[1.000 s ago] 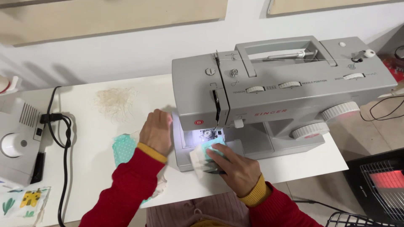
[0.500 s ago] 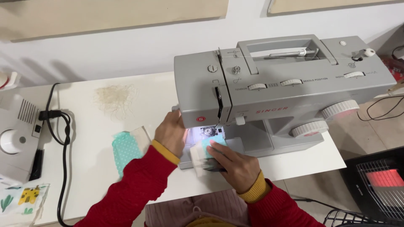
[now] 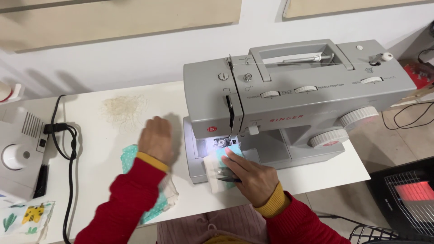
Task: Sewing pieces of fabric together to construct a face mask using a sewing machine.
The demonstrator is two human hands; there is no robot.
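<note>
far left: a white device (image 3: 18, 153) with a round dial and vent slots sits at the tabletop (image 3: 90, 135) edge, a black cord (image 3: 70, 149) looping down beside it. below it, a pale cloth piece (image 3: 27, 219) printed with green cactus and a yellow shape. no packages in view.

mid-left: a loose tuft of cream thread scraps (image 3: 124, 110) lies on the bare tabletop. just below it the left hand (image 3: 156, 141), flat and palm down, fingers loosely together, holding nothing; it hovers over or rests on the upper edge of a teal dotted fabric piece (image 3: 129, 158), contact unclear. that teal piece with a cream backing runs down under the red sleeve toward the near edge.

centre: grey sewing machine (image 3: 289, 99), work light on. a small round red badge marks its front left face, red lettering runs along the front panel, small grey captions sit by the top dials; two white handwheels with red centres on the right end.

under the needle: a small teal-and-white fabric piece (image 3: 219, 162) lies on the machine bed, its far edge at the presser foot. the right hand (image 3: 253, 174) presses on it with fingers spread narrow, and appears to grip small dark scissors (image 3: 226, 177) against the cloth.

judgement: one piece looks stitched and set aside, another sits at the needle, likely at thread trimming; the cactus cloth looks untouched.

far right: a heater (image 3: 407, 194) glowing red behind a wire grille on the floor.
</note>
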